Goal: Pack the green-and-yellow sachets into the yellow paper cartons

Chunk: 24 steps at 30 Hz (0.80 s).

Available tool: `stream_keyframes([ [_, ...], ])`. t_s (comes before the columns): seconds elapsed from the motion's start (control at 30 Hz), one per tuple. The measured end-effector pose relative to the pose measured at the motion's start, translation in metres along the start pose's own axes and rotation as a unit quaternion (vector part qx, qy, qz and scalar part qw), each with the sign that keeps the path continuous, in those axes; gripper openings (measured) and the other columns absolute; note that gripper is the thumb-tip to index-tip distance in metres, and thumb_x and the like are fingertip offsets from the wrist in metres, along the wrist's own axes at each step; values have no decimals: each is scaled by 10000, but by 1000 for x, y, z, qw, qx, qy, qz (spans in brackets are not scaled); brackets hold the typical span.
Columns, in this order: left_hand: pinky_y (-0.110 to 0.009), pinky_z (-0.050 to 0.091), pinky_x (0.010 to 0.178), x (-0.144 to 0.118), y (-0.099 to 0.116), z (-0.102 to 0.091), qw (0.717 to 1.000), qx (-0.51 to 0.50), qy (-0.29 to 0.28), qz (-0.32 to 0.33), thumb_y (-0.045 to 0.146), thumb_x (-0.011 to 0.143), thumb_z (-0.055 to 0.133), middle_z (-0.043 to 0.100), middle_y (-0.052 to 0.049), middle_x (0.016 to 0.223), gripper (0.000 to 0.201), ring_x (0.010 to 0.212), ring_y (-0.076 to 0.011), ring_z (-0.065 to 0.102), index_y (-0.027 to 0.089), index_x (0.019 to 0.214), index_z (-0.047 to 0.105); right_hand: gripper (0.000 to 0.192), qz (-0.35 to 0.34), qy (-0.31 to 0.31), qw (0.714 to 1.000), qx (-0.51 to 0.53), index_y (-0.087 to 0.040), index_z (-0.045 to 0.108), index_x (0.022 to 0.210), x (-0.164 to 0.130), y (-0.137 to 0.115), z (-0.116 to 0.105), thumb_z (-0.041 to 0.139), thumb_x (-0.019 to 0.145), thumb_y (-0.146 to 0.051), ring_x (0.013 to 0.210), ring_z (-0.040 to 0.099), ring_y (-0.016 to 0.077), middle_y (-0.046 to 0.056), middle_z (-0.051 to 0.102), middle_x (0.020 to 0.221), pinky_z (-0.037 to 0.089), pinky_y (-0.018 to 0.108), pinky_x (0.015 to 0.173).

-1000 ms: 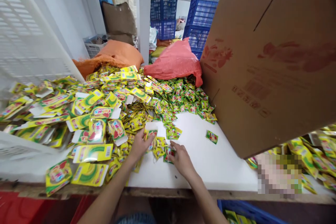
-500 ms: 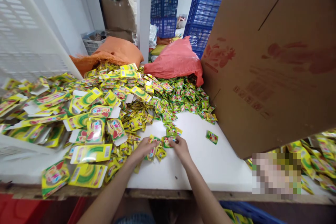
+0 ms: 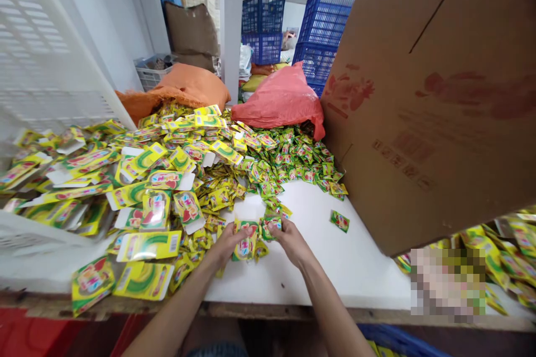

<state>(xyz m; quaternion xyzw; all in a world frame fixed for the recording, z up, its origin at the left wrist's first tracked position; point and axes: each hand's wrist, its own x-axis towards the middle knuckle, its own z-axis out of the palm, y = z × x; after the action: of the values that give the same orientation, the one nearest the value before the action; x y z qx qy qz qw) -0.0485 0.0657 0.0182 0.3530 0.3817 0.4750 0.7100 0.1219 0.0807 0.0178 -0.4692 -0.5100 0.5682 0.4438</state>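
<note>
Low at frame centre, a small yellow-green carton [image 3: 246,237] with its white flap up sits on the white table [image 3: 335,262], pinched by left hand [image 3: 228,242] fingers along its left edge. Right hand [image 3: 291,241] fingertips grip a sachet [image 3: 268,227] at the carton's right side. Judgement: steady the carton mouth wide, feed sachets flat, avoid creasing the flap. Loose sachets and flat cartons [image 3: 144,245] spread upper left; cardboard box [image 3: 431,106] leans right. Print on packs and faded red box marks unreadable.

Glossy foil sachets [image 3: 268,170], matt cardboard box [image 3: 435,100], smooth white tabletop [image 3: 335,256].
</note>
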Motion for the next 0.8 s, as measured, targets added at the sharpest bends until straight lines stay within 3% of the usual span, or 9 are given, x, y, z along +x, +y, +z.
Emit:
stream_keyframes([
  [0.1,-393,502,774,-1,-2,0,998,-29,-62,-11,342,638,725,709,-127,911,500,834,-264,666,122,1069,595,389,-3,-23,1000,6,-170,543,855,-5,-8,-8,662,653,-482,587,541,137,18,591,716,444,242,454],
  [0.2,-376,494,780,-2,-3,2,996,-43,-77,-14,307,669,699,695,-134,938,406,853,-253,657,115,1018,616,323,-40,25,999,15,-199,486,849,-7,-20,-12,636,693,-439,535,460,95,-29,520,671,389,206,435],
  [0.3,-326,499,690,-2,-5,5,997,-1,-77,-9,320,669,688,696,-109,835,336,725,-211,657,107,924,636,263,-100,73,992,-2,-220,440,911,-8,-33,-7,579,750,-375,544,436,91,-45,485,680,375,204,472],
  [0.43,-248,449,551,-4,-8,9,991,90,-102,0,319,661,685,632,-20,585,255,521,-133,571,115,799,620,178,-161,33,976,-143,-214,454,957,-10,-40,11,497,791,-263,664,498,130,-17,517,743,410,244,604],
  [0.57,-233,435,543,-5,-10,10,989,111,-94,6,295,642,701,600,29,567,288,498,-108,533,146,857,581,193,-192,21,934,-301,-204,476,977,-11,-35,22,427,799,-148,799,515,167,28,548,863,403,288,725],
  [0.8,-242,438,546,-5,-7,10,980,132,-151,-18,330,660,679,597,0,532,236,488,-113,530,121,697,576,238,-265,-24,898,-350,-204,469,1015,-8,-34,20,415,812,-93,925,474,195,60,516,945,393,328,811],
])
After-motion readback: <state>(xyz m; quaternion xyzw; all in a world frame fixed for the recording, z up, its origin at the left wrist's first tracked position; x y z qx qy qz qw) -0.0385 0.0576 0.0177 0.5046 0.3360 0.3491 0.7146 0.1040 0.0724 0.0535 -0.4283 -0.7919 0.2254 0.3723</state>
